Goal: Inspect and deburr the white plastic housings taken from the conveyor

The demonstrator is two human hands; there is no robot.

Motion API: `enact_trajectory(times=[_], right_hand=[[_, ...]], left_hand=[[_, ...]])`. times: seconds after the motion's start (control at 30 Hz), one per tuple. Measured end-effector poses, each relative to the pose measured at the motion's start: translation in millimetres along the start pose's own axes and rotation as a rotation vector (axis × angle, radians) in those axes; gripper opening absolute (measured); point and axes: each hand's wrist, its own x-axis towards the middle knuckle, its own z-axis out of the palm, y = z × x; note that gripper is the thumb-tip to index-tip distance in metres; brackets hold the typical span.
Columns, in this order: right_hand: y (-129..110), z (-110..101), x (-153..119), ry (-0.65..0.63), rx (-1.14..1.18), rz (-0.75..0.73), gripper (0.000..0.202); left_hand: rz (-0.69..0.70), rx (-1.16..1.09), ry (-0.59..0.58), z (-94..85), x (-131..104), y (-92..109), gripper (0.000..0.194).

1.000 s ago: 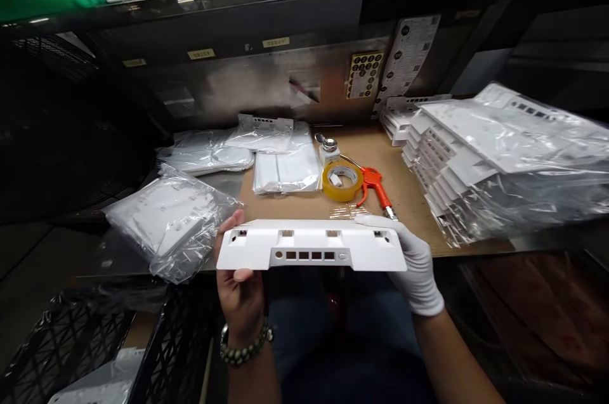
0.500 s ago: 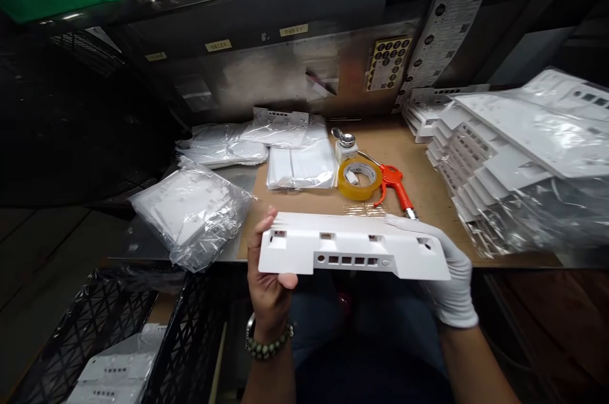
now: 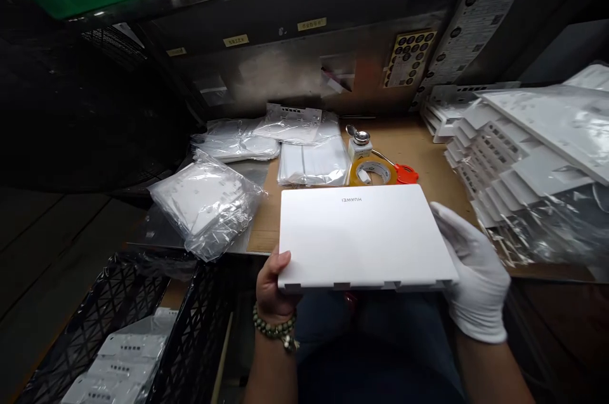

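Observation:
A white plastic cover (image 3: 361, 239) is held above the table's front edge, its smooth face up and the printed word HUAWEI upside down near the far edge. Small notches run along its near edge. My bare left hand (image 3: 276, 280) grips the near left corner, thumb on top and the other fingers hidden beneath. At the right edge, my right hand (image 3: 476, 271), in a white glove, curls loosely round the side; part of its fingers is hidden. Behind the cover lie a roll of yellow tape (image 3: 354, 175) and a red air gun (image 3: 406, 174), both partly covered.
Bagged white covers (image 3: 528, 156) are piled at the right. At the left lies another bagged part (image 3: 204, 201). Flat plastic bags (image 3: 311, 163) and a pump bottle (image 3: 360, 147) stand further back. A black crate (image 3: 183, 321) holds more covers at lower left.
The cover has turned from its edge with the row of port openings to its flat printed face. My right hand has shifted round its right side. The view has swung slightly left.

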Motion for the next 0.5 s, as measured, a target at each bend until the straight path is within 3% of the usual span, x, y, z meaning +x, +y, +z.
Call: enact_trajectory(times=[0.1,0.17,0.27,0.5], right_hand=[[0,-6,3,-0.046,-0.06,0.36,0.042],[-2,-12,3,-0.159,-0.018,0.469,0.048],[-7,-15,3,-0.241,0.02,0.481,0.05],[-18,-13,1,-0.253,0.036,0.476,0.05]], left_hand=[[0.02,-0.031,0.039,1.9,-5,0,0.058],[0.017,-0.025,0.04,2.6,-7,2,0.063],[0.005,-0.002,0.026,1.5,-6,4,0.067],[0.018,0.046,0.013,-2.0,-5,5,0.061]])
